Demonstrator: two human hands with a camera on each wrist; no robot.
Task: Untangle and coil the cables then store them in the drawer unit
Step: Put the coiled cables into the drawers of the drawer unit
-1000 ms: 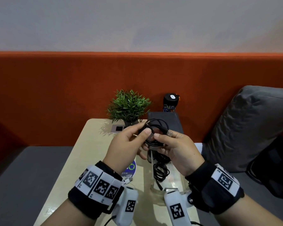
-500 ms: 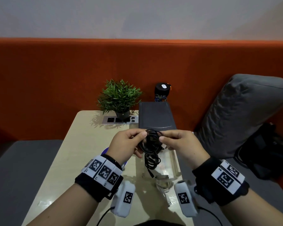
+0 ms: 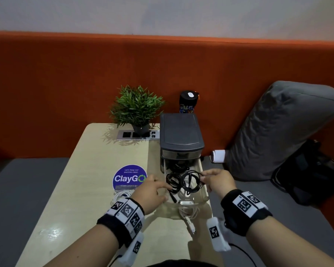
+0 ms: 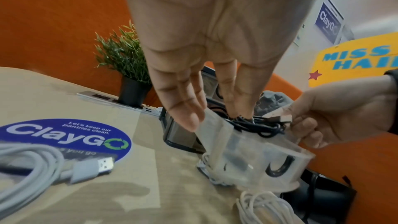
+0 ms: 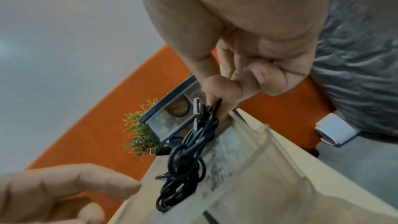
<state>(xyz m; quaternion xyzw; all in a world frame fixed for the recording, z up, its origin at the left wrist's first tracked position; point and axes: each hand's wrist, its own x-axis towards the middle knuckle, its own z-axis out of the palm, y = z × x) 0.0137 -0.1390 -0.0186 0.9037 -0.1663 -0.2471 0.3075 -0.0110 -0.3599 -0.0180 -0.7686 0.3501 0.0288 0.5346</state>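
Coiled black cable (image 3: 190,181) hangs over the pulled-out clear plastic drawer (image 3: 204,191), pinched by right hand (image 3: 219,181), left hand (image 3: 150,191) open beside it; loops could spring loose if dropped carelessly.

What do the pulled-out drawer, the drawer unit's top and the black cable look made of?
Drawer: clear plastic, glossy; the cables and table show through its walls.
Drawer unit top: opaque dark grey plastic by the look, with a dull sheen and moulded rounded edges.
Black cable, pinched by the right hand: a smooth rubbery or plastic jacket with a metal plug; the exact material is unclear.
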